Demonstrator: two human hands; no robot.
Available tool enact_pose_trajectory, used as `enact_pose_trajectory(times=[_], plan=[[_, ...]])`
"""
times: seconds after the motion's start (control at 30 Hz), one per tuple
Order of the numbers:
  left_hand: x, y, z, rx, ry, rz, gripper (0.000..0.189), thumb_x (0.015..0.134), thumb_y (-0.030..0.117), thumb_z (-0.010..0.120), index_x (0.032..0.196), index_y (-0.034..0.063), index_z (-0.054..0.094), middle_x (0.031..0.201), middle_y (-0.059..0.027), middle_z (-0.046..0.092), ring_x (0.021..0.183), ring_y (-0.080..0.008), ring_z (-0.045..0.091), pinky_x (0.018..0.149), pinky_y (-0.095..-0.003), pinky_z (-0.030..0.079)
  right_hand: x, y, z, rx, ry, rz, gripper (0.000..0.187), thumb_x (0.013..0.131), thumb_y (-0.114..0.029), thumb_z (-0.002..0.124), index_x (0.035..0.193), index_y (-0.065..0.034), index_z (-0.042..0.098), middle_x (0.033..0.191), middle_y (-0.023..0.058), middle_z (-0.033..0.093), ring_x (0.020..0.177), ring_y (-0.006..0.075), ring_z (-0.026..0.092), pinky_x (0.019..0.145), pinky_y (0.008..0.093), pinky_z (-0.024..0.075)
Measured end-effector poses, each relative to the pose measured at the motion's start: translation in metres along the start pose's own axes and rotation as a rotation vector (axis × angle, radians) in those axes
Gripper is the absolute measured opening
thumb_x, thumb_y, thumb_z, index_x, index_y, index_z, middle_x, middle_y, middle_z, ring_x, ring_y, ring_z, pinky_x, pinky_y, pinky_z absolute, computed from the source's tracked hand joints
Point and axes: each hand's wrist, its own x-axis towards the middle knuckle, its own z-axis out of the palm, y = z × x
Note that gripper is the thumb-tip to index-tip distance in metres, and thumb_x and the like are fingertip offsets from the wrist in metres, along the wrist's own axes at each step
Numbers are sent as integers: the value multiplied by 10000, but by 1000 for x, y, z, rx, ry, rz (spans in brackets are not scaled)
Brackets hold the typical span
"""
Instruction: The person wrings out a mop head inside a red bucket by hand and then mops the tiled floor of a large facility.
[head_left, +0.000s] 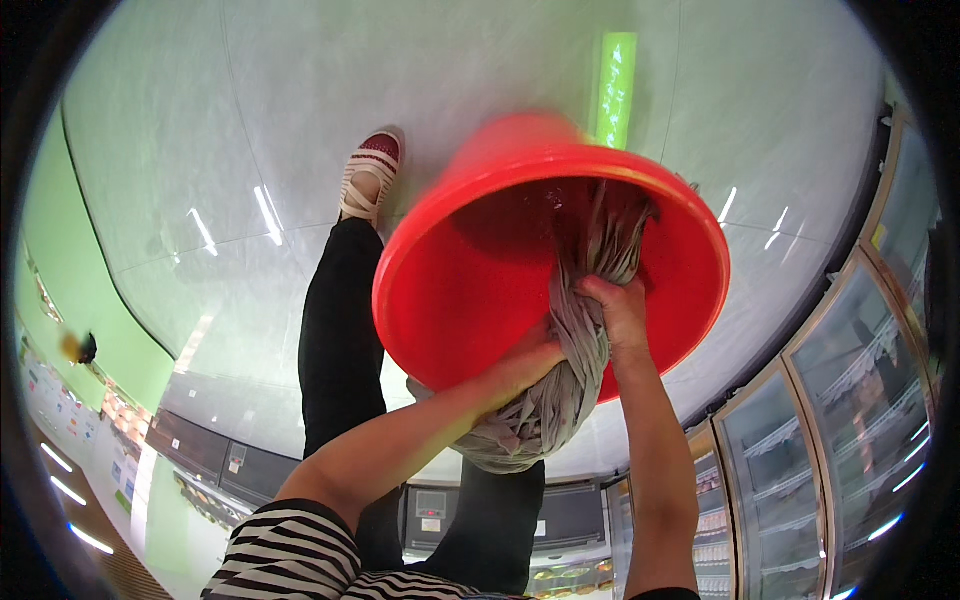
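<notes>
A long grey cloth (525, 427), perhaps a mop head, hangs in a twisted bundle over the near rim of a red plastic bucket (465, 300). My right hand (619, 304) grips its twisted length above the bucket's mouth. Lower on the twist, my left hand (536, 356) is closed around the same cloth, its fingers partly hidden behind the folds. The far end of the cloth reaches down into the bucket, where the dark inside shows what looks like water. The bucket's mouth faces me.
Grey glossy floor tiles (487, 60) surround the bucket and reflect a green light. My shoe (371, 165) stands to the left of the bucket. Glass-doored display coolers (795, 457) line the right side. A light green wall (97, 247) runs along the left.
</notes>
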Motion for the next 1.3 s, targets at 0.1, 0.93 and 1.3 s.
enact_pose_trajectory(times=[0.1, 0.93, 1.3], plan=[[0, -6, -1, -55, 72, 56, 450, 807, 229, 562, 1194, 25, 453, 1109, -80, 527, 1013, -179, 503, 887, -286, 399, 5, 7, 0, 131, 102, -124, 286, 623, -25, 614, 901, 41, 602, 816, 80, 618, 681, 184, 583, 627, 303, 474], [-17, 3, -15, -211, -78, -368, 472, 767, 244, 640, 1148, 4, 500, 995, -84, 602, 873, -172, 586, 776, -286, 468, -26, 79, -4, 1084, -407, 235, 860, 770, -617, 472, 1340, -16, 241, 1283, 194, 383, 1149, 324, 418, 926, 431, 401], [-23, 10, -12, -188, -129, -438, 620, 750, 305, 663, 1249, 22, 424, 1156, -140, 541, 1061, -225, 526, 939, -348, 388, 1, 39, -33, 955, -849, 41, 928, 634, -579, 668, 1262, 27, 353, 1025, 222, 549, 984, 358, 527, 850, 412, 462]])
